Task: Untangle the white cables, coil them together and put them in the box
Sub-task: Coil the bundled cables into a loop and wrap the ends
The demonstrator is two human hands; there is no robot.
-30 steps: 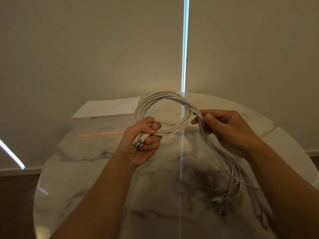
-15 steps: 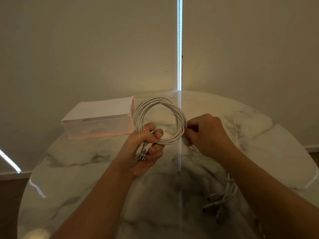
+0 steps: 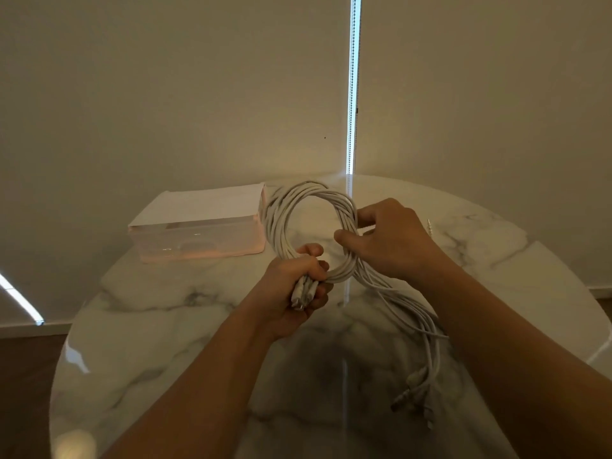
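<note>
Several white cables (image 3: 281,210) form an upright coil above the middle of the round marble table (image 3: 159,326). My left hand (image 3: 294,289) is closed on the bottom of the coil, with a bunch of plug ends sticking out below its fingers. My right hand (image 3: 387,240) pinches the coil's right side. The loose tails (image 3: 410,313) run down to the right under my right forearm and end in plugs (image 3: 410,392) lying on the table. The translucent pinkish box (image 3: 198,236) sits at the back left, just left of the coil.
Pale roller blinds hang right behind the table, with a bright slit of light between them. A small plug (image 3: 430,223) lies on the table beyond my right hand. The wooden floor shows at the left edge.
The coil has gained another turn and looks thicker. My right hand moved from the coil's lower right up its right side. The loose tails on the table have shortened.
</note>
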